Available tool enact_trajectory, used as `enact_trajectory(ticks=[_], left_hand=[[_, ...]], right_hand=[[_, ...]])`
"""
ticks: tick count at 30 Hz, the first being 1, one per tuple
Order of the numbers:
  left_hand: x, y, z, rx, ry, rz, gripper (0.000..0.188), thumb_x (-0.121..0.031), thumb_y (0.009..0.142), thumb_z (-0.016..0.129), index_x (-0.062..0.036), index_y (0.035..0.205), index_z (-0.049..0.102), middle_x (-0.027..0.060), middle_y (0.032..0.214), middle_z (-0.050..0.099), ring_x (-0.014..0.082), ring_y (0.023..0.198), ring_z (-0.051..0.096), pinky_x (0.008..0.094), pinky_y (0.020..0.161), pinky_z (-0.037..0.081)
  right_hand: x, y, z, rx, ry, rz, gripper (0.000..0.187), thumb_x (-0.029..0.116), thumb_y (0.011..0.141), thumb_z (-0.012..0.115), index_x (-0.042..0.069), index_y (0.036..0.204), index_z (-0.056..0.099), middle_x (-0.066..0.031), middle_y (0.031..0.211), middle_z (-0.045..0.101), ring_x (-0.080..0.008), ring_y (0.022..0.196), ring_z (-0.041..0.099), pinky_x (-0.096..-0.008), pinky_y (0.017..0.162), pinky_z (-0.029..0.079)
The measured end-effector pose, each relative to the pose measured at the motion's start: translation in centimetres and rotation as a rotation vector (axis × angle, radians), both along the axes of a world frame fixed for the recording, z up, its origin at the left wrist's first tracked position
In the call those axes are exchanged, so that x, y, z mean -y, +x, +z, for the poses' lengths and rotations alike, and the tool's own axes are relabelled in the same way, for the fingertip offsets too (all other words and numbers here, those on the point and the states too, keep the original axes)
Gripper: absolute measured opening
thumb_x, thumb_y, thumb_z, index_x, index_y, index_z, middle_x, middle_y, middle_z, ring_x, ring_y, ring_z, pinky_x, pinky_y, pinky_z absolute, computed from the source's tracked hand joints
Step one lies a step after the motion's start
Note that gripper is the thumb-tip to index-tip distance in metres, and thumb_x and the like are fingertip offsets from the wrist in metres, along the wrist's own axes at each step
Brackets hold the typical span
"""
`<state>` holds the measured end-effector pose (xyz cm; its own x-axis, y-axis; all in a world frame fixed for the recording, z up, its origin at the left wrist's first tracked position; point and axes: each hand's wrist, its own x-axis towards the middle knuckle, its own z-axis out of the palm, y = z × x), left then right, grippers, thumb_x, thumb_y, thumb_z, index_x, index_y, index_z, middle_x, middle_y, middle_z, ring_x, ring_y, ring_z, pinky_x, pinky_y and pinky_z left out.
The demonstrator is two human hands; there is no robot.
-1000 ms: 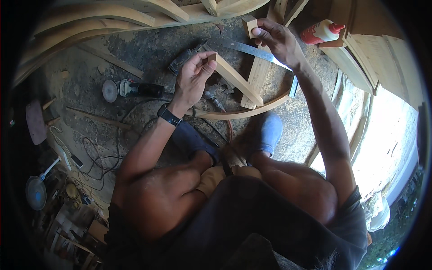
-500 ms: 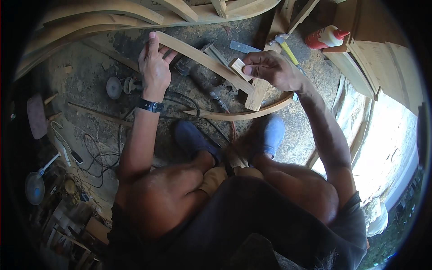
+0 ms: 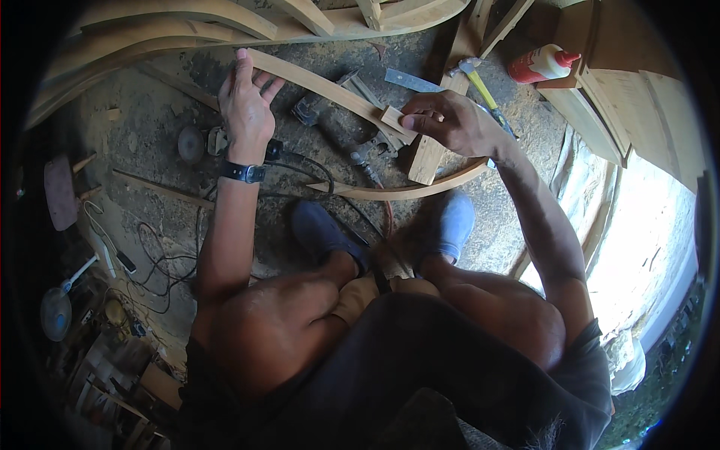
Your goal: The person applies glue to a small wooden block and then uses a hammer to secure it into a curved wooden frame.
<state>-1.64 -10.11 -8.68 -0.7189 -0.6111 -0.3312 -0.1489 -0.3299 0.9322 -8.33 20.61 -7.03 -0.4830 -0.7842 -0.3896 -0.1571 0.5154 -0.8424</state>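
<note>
A thin, curved wooden strip (image 3: 322, 84) is held above the floor, its far left end between the thumb and fingers of my left hand (image 3: 247, 116). My right hand (image 3: 459, 124) pinches a small rectangular wood block (image 3: 392, 118) between thumb and fingers. That block lies against the strip's right end; whether it is pressed tight I cannot tell. Below my right hand, a thicker piece of wood (image 3: 426, 161) rests on the floor. Nearer my feet lies a second curved strip (image 3: 420, 192).
A yellow-handled hammer (image 3: 480, 86), a flat metal strip (image 3: 411, 79) and a red-and-white glue bottle (image 3: 541, 63) lie at the far right. Under the held strip sits a grey nail-gun-like tool (image 3: 360, 144) with a hose. An angle grinder (image 3: 192, 144) and cables are at left; curved framing (image 3: 300, 37) spans the far side.
My left hand and the held strip have shifted a little to the left. The small block has moved slightly left and turned, from raised over the strip's right end to lying along it.
</note>
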Motion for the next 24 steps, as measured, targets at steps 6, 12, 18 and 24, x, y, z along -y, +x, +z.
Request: enact_trajectory(ticks=[6, 12, 18, 24], left_hand=[[0.4, 0.0, 0.2, 0.003, -0.014, 0.033, 0.047, -0.04, 0.098, 0.065, -0.0027, 0.125, 0.057, 0.0093, 0.116, 0.059, 0.023, 0.105, 0.059, 0.0437, 0.091, 0.056], [0.9, 0.0, 0.0, -0.004, -0.002, 0.08, 0.05, -0.038, 0.098, 0.065, -0.0016, 0.131, 0.054, 0.0115, 0.12, 0.057, 0.0247, 0.109, 0.058, 0.0437, 0.093, 0.056], [1.5, -0.1, 0.0, -0.006, 0.032, 0.122, 0.055, -0.038, 0.098, 0.065, 0.0, 0.135, 0.051, 0.013, 0.121, 0.057, 0.0255, 0.11, 0.058, 0.0432, 0.096, 0.054], [1.4, -0.2, 0.7, 0.002, 0.076, 0.141, 0.056, -0.037, 0.099, 0.065, 0.0015, 0.136, 0.048, 0.0134, 0.125, 0.054, 0.0243, 0.117, 0.055, 0.0405, 0.104, 0.049]], right_hand=[[0.3, 0.5, -0.4, 0.021, -0.088, -0.062, 0.043, 0.043, 0.099, 0.058, 0.004, 0.116, 0.069, -0.0177, 0.102, 0.073, -0.0285, 0.097, 0.069, -0.0407, 0.086, 0.053], [1.0, 2.3, -0.3, 0.026, -0.182, -0.19, 0.048, 0.041, 0.098, 0.061, 0.004, 0.128, 0.063, -0.0204, 0.103, 0.072, -0.0309, 0.099, 0.07, -0.0411, 0.087, 0.053], [1.5, 3.0, -1.0, -0.29, -0.168, -0.167, 0.047, 0.028, 0.093, 0.071, -0.001, 0.127, 0.057, -0.0218, 0.097, 0.072, -0.0311, 0.082, 0.073, -0.0399, 0.073, 0.056], [1.8, 3.6, -1.6, -0.35, -0.25, -0.211, 0.039, 0.022, 0.093, 0.069, -0.001, 0.122, 0.059, -0.0214, 0.088, 0.071, -0.0329, 0.08, 0.073, -0.0407, 0.071, 0.057]])
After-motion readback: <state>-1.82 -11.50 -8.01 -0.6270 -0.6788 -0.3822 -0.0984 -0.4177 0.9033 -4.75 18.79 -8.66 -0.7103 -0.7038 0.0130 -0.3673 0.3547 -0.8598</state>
